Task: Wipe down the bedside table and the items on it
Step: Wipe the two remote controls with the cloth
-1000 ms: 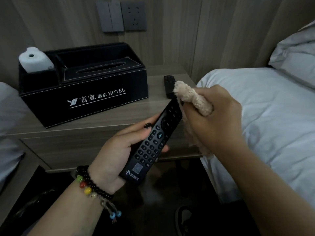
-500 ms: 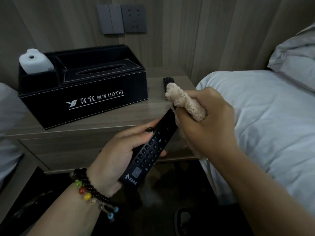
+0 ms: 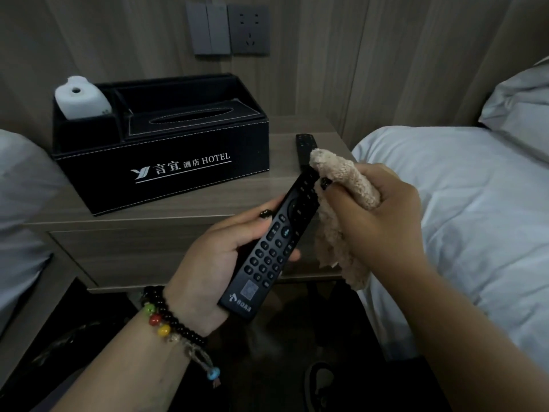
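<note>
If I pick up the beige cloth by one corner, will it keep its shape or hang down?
It would probably hang limp: below the right hand the cloth already droops in loose folds. Its fluffy pile suggests it is light and grippy rather than slippery. It bunches easily in the fist, so it is likely not fragile.

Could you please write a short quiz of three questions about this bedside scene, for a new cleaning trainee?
1. True or false: the left hand holds the black remote.
2. What does the right hand grip? A) a sponge B) a beige cloth C) a tissue
3. Fill in: a second remote lies on the bedside table, to the ____ of the black hotel box.

Key: 1 true; 2 B; 3 right
</note>
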Action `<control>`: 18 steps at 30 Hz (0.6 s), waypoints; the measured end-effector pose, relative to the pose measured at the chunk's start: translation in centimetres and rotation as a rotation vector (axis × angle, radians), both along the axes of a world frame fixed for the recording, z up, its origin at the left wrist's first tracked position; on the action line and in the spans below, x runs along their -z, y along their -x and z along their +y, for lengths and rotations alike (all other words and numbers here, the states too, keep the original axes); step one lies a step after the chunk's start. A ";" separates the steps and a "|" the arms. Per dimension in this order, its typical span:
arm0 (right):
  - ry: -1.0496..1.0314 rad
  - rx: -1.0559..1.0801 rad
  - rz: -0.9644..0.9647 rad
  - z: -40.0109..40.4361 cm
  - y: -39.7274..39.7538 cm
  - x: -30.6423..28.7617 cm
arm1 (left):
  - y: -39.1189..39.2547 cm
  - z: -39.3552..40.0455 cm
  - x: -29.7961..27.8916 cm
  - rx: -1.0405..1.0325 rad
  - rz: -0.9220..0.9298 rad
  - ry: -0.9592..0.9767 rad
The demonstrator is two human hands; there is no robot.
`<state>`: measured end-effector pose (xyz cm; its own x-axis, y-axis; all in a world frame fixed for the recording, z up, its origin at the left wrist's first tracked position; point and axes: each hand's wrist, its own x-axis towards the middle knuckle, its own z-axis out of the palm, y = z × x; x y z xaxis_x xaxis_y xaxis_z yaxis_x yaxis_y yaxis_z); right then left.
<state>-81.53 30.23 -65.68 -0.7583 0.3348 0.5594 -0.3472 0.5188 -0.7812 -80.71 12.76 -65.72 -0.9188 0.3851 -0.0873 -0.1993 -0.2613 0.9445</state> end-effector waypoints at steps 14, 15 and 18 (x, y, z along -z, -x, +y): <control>-0.078 -0.010 0.046 -0.7 0.5 0.4 | 1.7 -0.7 1.0 0.103 0.006 0.002; -0.108 -0.016 0.060 -1.0 0.6 0.4 | 2.0 -0.8 1.3 0.096 -0.008 -0.014; -0.224 -0.096 0.118 -2.3 0.2 0.7 | 2.7 -1.2 1.9 0.046 -0.103 -0.055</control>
<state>-81.71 27.94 -66.37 -0.7057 0.1227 0.6978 -0.4850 0.6344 -0.6019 -83.38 11.55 -67.61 -0.8874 0.4331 -0.1579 -0.3073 -0.3005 0.9029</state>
